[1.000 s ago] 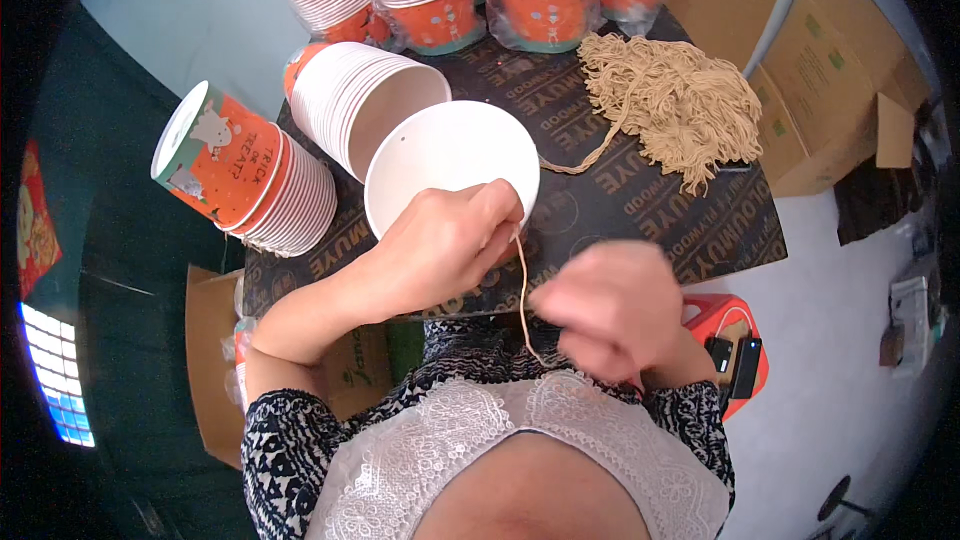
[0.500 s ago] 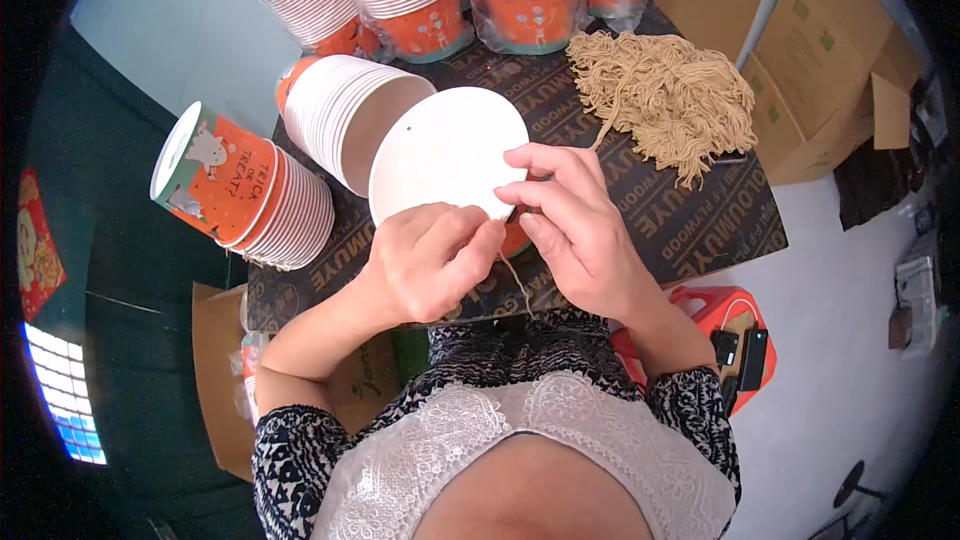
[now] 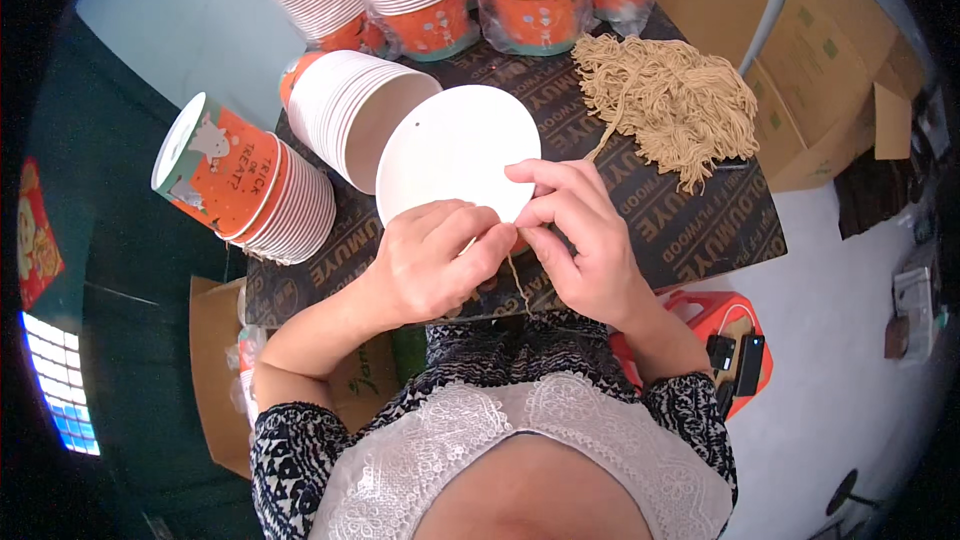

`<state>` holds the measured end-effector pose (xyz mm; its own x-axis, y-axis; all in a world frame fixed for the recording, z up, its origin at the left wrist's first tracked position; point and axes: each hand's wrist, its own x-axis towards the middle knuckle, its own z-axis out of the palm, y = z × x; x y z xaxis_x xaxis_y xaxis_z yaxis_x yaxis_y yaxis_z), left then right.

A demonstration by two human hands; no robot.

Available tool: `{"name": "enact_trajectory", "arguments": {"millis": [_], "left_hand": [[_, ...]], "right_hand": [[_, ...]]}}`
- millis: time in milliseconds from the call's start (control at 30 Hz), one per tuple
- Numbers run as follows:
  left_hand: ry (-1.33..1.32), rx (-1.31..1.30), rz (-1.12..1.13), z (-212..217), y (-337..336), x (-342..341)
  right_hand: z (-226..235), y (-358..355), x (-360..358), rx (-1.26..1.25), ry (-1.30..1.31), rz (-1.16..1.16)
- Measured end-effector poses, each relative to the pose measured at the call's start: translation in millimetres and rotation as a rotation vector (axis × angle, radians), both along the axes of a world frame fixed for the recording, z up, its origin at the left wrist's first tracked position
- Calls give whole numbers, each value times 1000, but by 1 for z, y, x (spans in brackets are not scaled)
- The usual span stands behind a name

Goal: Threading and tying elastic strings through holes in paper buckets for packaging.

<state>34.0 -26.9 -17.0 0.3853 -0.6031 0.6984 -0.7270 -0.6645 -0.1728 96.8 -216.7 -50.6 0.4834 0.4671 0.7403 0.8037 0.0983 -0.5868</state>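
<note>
White cup, head view: the single cup [image 3: 455, 155] is between and just beyond the two hands. Its round mouth faces up toward the person, so its long axis runs away from the viewer, roughly along the line of sight. A small dark hole [image 3: 417, 124] shows on the far left of its inside wall.
Left hand on rim: the left hand [image 3: 430, 255] is bent over the near edge of the cup, gripping it there, with thumb and forefinger close together at the near right of the rim.
Right hand on rim: the right hand [image 3: 580, 240] is at the right side of the cup. One fingertip reaches over the rim to the inside; the thumb and another finger come together lower down. What is between them, I cannot tell.
Hands to each other: together, the fingertips meeting at the near right of the cup; both are equally near to this place.
Yarn strand: one tan strand [image 3: 520, 285] hangs from the meeting fingertips, on the near side of the cup, pointing toward the person.
Yarn pile: a loose tan heap [image 3: 670, 105] lies right of the cup and farther away, well apart.
Cup stacks: one stack [image 3: 350, 110] lies just left of the cup, partly behind it; another [image 3: 240, 180] leans farther left.
</note>
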Motion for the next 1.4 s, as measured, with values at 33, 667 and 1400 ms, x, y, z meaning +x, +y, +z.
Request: {"name": "enact_trajectory", "arguments": {"millis": [33, 667, 1400], "left_hand": [[99, -24, 15, 2, -1, -1], [845, -492, 341, 17, 0, -5], [971, -468, 414, 24, 1, -1]], "right_hand": [[-1, 0, 0, -7, 3, -6], [-45, 15, -25, 329, 851, 285], [-55, 28, -7, 249, 585, 113]]}}
